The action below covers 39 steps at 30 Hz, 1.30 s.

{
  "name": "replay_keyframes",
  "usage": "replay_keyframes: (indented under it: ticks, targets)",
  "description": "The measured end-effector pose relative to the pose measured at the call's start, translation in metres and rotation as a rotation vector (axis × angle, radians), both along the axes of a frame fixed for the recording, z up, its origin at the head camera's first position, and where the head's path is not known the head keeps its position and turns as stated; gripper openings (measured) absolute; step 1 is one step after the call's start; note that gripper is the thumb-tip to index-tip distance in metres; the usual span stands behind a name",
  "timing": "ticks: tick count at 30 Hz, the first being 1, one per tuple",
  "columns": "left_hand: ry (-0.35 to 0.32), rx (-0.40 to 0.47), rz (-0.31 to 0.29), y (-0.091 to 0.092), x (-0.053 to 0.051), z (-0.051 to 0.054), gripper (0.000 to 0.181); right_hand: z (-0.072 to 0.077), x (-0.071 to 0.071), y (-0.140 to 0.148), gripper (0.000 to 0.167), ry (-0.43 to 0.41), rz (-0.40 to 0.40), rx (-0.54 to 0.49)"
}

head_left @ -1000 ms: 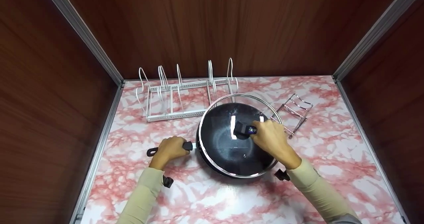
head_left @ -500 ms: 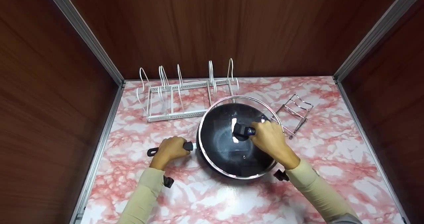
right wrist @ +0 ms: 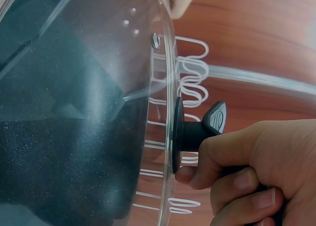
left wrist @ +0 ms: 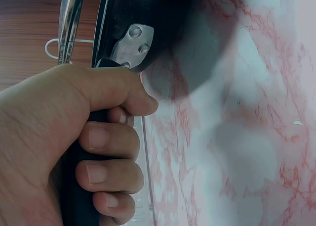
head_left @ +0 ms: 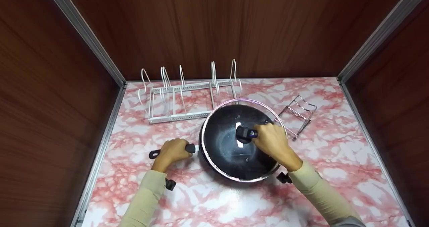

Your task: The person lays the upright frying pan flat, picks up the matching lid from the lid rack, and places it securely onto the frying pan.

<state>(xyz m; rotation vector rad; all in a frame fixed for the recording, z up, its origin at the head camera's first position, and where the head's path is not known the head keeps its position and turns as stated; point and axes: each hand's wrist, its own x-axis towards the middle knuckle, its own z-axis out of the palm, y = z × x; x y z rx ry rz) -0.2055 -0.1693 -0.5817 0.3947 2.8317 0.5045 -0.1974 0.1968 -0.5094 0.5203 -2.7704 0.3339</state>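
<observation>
A black frying pan (left wrist: 168, 13) lies near the middle of the table, its long handle (head_left: 190, 148) pointing left. My left hand (head_left: 173, 150) grips this black handle, the fingers curled around it. Above the pan is a clear glass lid (head_left: 221, 156) with a shiny metal rim. My right hand (head_left: 272, 139) holds the lid by its black knob (head_left: 244, 134), fingers curled around the grip. In the left wrist view a gap shows between the lid's rim (left wrist: 69, 23) and the pan's edge. The lid covers most of the pan in the head view.
A white wire rack (head_left: 179, 115) with upright loops stands behind the pan at the back left. To the right lies a small chrome wire rack (head_left: 298, 114), partly behind the lid. Brown wooden panels (head_left: 214, 29) enclose the red-and-white marbled tabletop (head_left: 335, 186).
The lid and my right hand have shifted slightly toward the table's front, over the pan. My left hand keeps its grip on the pan handle and has not visibly moved.
</observation>
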Motion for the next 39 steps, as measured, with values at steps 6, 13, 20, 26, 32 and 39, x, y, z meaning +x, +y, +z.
replay_keyframes:
  ticks: [6, 13, 20, 26, 32, 39]
  targets:
    - [-0.015, -0.016, -0.001, 0.000, -0.001, 0.000, 0.025, -0.002, -0.001, -0.001, 0.015, -0.014, -0.010, 0.002]
    - [-0.012, -0.001, -0.002, 0.000, 0.000, 0.001, 0.025, -0.003, -0.003, -0.003, 0.017, -0.024, -0.013, 0.014]
    - [-0.001, 0.022, 0.007, 0.000, 0.001, 0.003, 0.023, -0.004, -0.004, -0.002, 0.015, -0.043, -0.010, 0.011]
    - [0.000, 0.014, 0.004, 0.000, 0.001, 0.001, 0.024, -0.006, -0.006, -0.002, 0.013, -0.058, -0.005, 0.009]
    - [-0.001, 0.002, -0.005, 0.000, 0.001, 0.001, 0.024, -0.009, -0.009, -0.003, 0.013, -0.067, -0.003, 0.008]
    - [-0.008, 0.004, -0.001, 0.000, 0.000, 0.001, 0.023, -0.011, -0.010, -0.004, 0.010, -0.078, -0.002, 0.008]
